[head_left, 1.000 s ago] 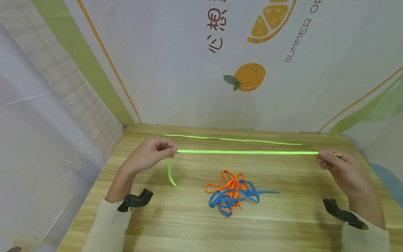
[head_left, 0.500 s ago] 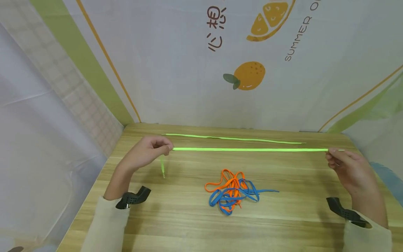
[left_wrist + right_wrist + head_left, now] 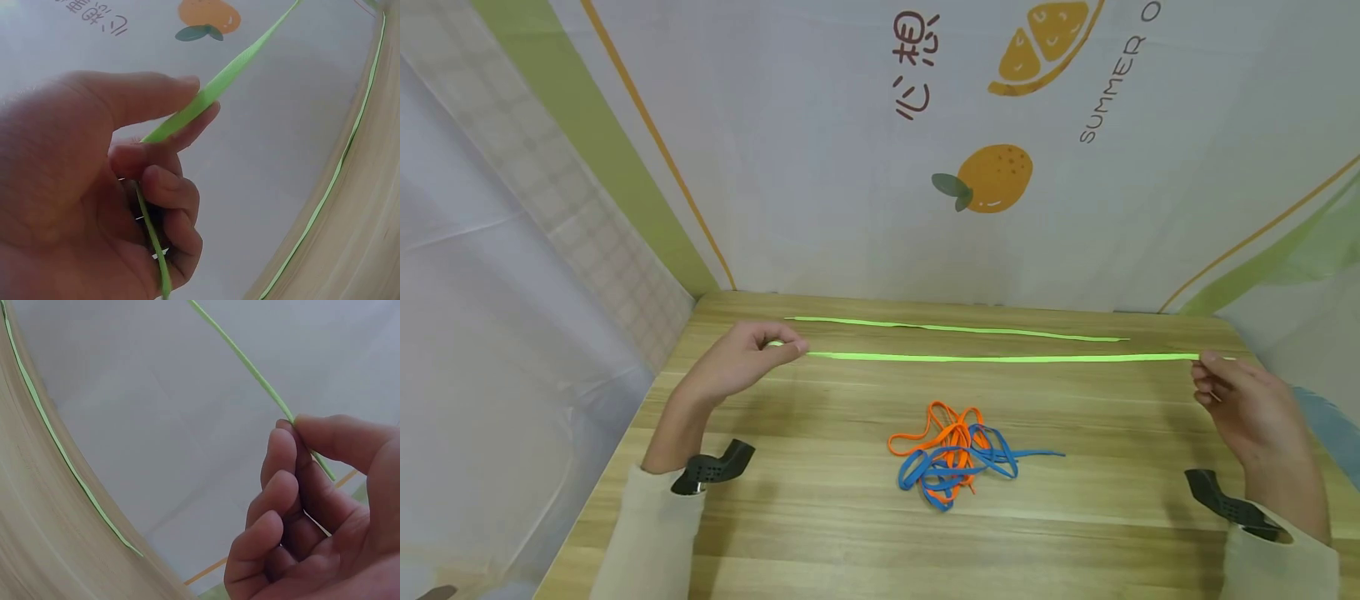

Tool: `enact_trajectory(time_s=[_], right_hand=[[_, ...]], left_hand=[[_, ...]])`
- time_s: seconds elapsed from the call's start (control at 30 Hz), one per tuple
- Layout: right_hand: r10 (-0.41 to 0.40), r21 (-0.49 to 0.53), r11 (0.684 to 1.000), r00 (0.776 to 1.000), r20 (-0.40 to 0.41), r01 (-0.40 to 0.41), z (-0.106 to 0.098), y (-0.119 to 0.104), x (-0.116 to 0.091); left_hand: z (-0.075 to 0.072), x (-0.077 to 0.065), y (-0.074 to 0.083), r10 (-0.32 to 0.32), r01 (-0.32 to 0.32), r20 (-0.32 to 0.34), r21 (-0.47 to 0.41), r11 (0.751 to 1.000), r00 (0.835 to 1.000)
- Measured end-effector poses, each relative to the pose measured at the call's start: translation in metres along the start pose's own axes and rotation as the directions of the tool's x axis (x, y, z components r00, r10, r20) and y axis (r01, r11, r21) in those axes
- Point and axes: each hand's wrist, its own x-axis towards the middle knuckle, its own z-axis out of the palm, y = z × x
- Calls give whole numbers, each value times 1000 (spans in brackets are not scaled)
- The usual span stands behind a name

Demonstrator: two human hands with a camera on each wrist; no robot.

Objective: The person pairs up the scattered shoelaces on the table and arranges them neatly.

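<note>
Between both hands a flat lime-green shoelace (image 3: 1000,359) is stretched nearly straight above the table. My left hand (image 3: 741,360) pinches it between thumb and index finger; in the left wrist view the lace's tail (image 3: 150,228) hangs down past the curled fingers. The right hand (image 3: 1255,404) pinches the other end with thumb and fingertips, and a short tip pokes out behind them in the right wrist view. Farther back, a second lime-green shoelace (image 3: 1000,332) lies lengthwise on the table, touched by neither hand.
Nearer the front, an orange shoelace (image 3: 934,407) and a blue shoelace (image 3: 1037,453) lie tangled in a heap on the wooden table (image 3: 820,517). A white printed cloth (image 3: 820,167) hangs behind the table's back edge.
My hands have drawn farther apart, left hand slightly left and right hand to the right, lengthening the lace between them. The tail dangling below the left hand has shortened out of the head view.
</note>
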Motion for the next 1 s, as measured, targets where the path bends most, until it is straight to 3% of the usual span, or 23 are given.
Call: enact_trajectory(time_s=[0.23, 0.5, 1.0], right_hand=[[8, 47, 999, 1000, 10, -8, -7, -1, 0], [40, 63, 997, 999, 2, -40, -13, 0, -1], [55, 38, 998, 997, -48, -53, -18, 3, -2]], left_hand=[[-3, -1, -1, -33, 35, 22, -53, 998, 999], [-9, -4, -6, 38, -37, 14, -34, 999, 999], [-20, -5, -34, -54, 50, -47, -81, 995, 997]])
